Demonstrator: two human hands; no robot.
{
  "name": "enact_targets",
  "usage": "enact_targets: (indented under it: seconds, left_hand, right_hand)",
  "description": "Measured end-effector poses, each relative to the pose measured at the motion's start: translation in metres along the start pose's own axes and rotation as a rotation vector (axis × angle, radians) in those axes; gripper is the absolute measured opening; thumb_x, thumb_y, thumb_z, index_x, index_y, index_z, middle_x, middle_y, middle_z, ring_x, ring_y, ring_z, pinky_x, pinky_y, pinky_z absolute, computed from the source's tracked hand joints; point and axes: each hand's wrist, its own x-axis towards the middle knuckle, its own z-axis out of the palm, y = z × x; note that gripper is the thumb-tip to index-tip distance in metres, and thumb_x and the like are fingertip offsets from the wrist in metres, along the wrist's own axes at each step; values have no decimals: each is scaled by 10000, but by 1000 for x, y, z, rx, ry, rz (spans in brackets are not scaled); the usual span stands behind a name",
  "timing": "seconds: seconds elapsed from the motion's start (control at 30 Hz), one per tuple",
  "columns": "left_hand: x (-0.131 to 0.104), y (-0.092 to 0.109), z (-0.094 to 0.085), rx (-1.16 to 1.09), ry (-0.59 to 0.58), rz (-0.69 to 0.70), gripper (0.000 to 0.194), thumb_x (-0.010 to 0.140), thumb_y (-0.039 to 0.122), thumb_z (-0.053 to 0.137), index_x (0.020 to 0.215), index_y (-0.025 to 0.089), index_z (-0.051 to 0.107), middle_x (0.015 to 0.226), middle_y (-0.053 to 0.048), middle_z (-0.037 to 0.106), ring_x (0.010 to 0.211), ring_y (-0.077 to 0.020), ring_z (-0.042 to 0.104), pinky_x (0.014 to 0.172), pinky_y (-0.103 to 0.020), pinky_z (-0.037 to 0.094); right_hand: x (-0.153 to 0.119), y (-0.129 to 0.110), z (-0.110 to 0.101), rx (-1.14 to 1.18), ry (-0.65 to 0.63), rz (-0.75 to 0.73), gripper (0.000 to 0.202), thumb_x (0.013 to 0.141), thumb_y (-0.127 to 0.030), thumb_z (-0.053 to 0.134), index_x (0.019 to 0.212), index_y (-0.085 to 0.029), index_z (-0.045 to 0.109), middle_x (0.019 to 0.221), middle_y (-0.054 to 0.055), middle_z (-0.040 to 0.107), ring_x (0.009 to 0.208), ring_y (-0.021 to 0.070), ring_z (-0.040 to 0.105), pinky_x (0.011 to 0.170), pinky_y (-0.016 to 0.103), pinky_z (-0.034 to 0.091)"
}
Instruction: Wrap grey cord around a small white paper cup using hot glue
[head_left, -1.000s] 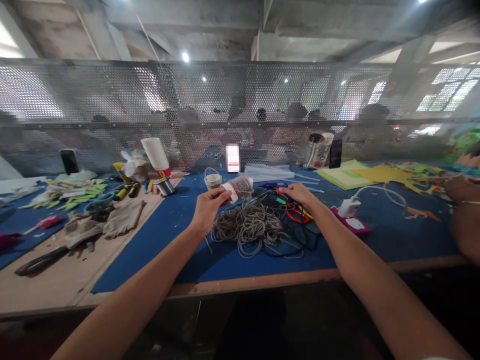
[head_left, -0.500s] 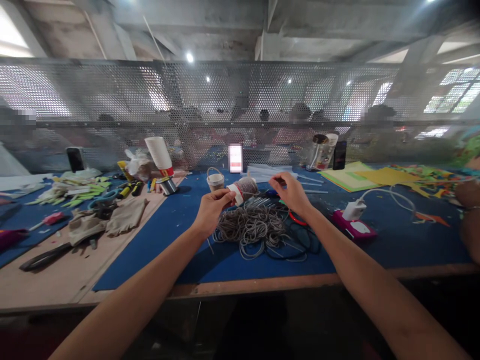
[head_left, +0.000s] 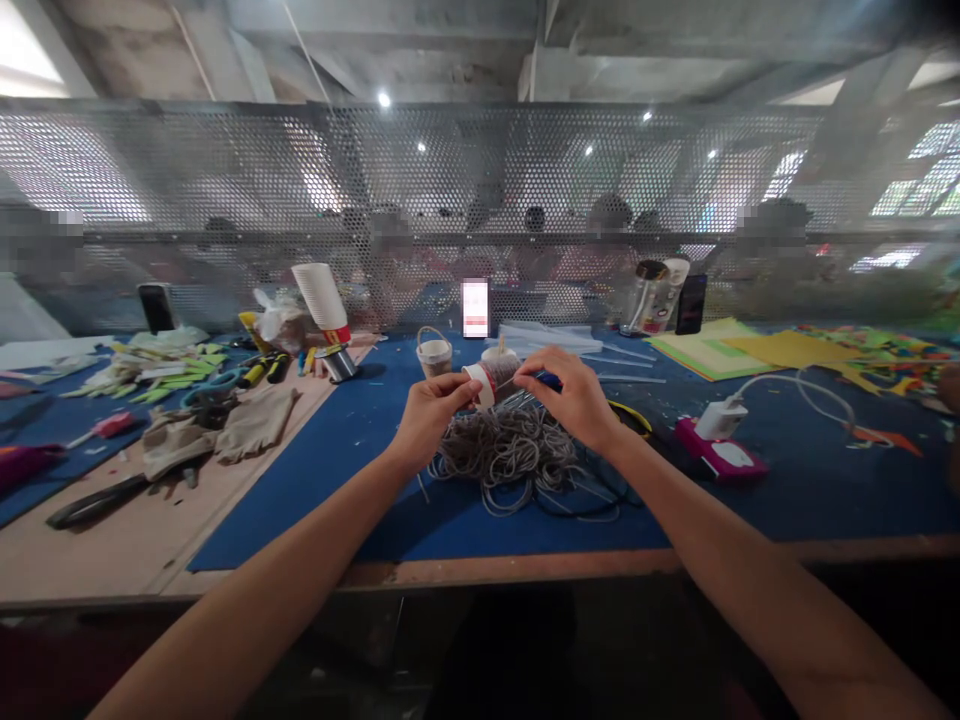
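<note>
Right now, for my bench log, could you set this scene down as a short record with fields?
Left hand: holds a cord-wrapped paper cup, tilted
Right hand: at the cup's cord-wrapped side, fingertips together; their grip is too small to tell
Below the hands: loose heap of gray cord on a blue mat
Behind: small handled basket, lit phone
Left side: pale gloves, stacked paper cups
Right side: white charger
</note>
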Motion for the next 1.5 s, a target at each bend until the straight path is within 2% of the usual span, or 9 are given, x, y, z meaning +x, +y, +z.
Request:
enact_targets:
  seconds: [0.17, 0.37, 0.6, 0.87, 1.5]
  left_hand:
    - [-3, 4, 3, 123, 17, 52, 262, 729, 380, 804, 859, 153, 801, 724, -41, 711, 658, -138, 577, 664, -260, 454]
    - [-9, 9, 8, 188, 13, 52, 253, 720, 378, 804, 848, 160, 803, 761, -51, 727, 657, -146, 573, 641, -263, 434]
    - [-12, 11, 11, 268, 7, 101, 209, 723, 355, 791, 820, 170, 802, 707, -24, 701, 604, -131, 534, 576, -249, 401]
    - [-15, 18, 17, 284, -13, 98, 202, 703, 348, 791, 789, 165, 799, 689, -29, 693, 601, -138, 533, 561, -251, 394]
    - [-16, 12, 14, 289, -119, 98, 183, 759, 310, 748, 810, 134, 747, 732, -25, 699, 648, -123, 585, 615, -240, 445]
  right_hand:
    - [-2, -8, 2, -64, 14, -40, 89, 967, -322, 580, 973, -268, 650, 981, 10, 719, 989, 203, 641, 938, 375, 416]
    - [-2, -12, 0, -153, 11, -93, 102, 977, -319, 555, 1002, -293, 650, 985, 7, 716, 984, 209, 636, 963, 382, 399]
    - [-2, -14, -1, -168, 27, -91, 113, 978, -326, 549, 993, -291, 655, 954, 13, 705, 981, 218, 626, 959, 389, 391]
    - [-2, -15, -1, -174, 24, -92, 110, 972, -318, 559, 976, -298, 667, 966, 7, 716, 964, 212, 628, 957, 391, 392]
    - [-1, -10, 0, -163, 97, -152, 72, 963, -319, 590, 946, -279, 648, 890, -6, 702, 913, 191, 632, 951, 390, 400]
